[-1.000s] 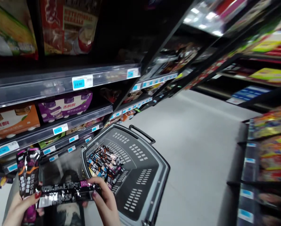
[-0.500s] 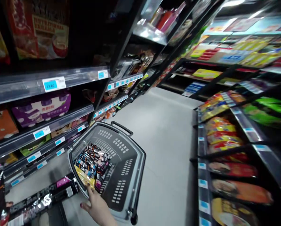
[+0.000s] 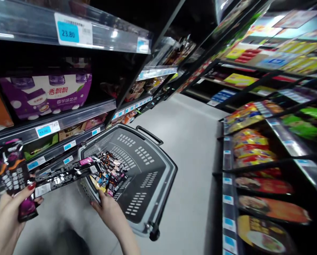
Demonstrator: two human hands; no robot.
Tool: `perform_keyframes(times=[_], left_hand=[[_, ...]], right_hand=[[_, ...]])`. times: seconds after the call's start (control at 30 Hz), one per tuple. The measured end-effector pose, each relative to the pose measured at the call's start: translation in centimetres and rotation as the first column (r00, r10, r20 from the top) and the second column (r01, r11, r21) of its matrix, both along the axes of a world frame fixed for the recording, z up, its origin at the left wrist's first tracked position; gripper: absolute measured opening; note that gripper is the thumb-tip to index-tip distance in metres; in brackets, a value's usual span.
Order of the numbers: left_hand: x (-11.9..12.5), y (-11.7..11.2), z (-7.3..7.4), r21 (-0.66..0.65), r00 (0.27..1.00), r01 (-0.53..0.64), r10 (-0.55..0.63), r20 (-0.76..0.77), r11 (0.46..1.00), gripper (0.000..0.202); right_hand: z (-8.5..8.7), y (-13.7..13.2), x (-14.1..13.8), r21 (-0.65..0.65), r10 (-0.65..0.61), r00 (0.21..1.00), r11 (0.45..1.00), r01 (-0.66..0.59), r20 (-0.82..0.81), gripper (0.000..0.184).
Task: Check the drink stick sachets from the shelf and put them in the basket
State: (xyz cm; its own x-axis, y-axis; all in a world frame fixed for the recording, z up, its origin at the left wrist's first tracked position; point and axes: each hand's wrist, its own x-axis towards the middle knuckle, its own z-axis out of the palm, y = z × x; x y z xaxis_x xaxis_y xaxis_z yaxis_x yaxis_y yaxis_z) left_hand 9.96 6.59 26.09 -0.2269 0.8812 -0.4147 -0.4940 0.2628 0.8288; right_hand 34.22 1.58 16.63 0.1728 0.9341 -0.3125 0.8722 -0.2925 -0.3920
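Two hands are now doing separate work. A second ago both were on the same bundle; since then the right hand (image 3: 109,209) has let go of the bundle's far end and gone to the near rim of the grey basket (image 3: 148,163). Its fingers bend over the edge on the inner side, with the thumb outside. It looks to be touching the rim, but whether it is gripping it firmly I cannot tell.

The left hand (image 3: 12,210) has the whole bundle to itself, clasped between thumb and fingers. Two upright packets (image 3: 13,170) point up from that grasp, and several crosswise packets (image 3: 60,177) stick out to the right, black with pink at the tips. With no second hand supporting them, their far ends reach across the basket's left edge in this view; whether they touch it is unclear. I judge the hold less steady than a two-handed one, as the long ends are free to sag or slip.

Inside the basket, a heap of loose packets (image 3: 112,168) lies at the left side, with a yellow packet (image 3: 98,184) beneath the rim near the right hand. More of that yellow showed half a second ago.

The view has shifted too: the purple box (image 3: 54,94) on the shelf and the price tag (image 3: 73,32) above it appear larger than before. To the right of the basket runs the pale floor (image 3: 190,141).
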Motion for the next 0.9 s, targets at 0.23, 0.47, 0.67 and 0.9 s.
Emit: perform_keyframes(times=[0.23,0.47,0.67,0.9], left_hand=[[0.4,0.6,-2.8,0.070,0.977,0.197,-0.202,0.068,0.978,0.037],[1.5,-0.4,-3.7,0.016,0.946,0.315,-0.315,0.072,0.949,0.039],[0.4,0.1,-3.7,-0.062,0.935,0.354,-0.353,0.013,0.933,0.041],[-1.1,0.7,-4.2,-0.137,0.919,0.336,-0.356,-0.169,0.932,0.047]], right_hand=[[6.7,3.5,-2.0,0.353,0.016,0.528,0.761,0.545,-0.849,0.032],[6.2,-1.2,-4.2,0.063,0.240,-0.102,0.595,0.801,-0.965,0.038],[4.0,-3.3,-4.1,0.217,0.299,0.003,0.685,0.695,-0.954,0.020],[1.9,-0.6,-4.0,0.192,0.236,0.051,0.629,0.753,-0.971,0.018]])
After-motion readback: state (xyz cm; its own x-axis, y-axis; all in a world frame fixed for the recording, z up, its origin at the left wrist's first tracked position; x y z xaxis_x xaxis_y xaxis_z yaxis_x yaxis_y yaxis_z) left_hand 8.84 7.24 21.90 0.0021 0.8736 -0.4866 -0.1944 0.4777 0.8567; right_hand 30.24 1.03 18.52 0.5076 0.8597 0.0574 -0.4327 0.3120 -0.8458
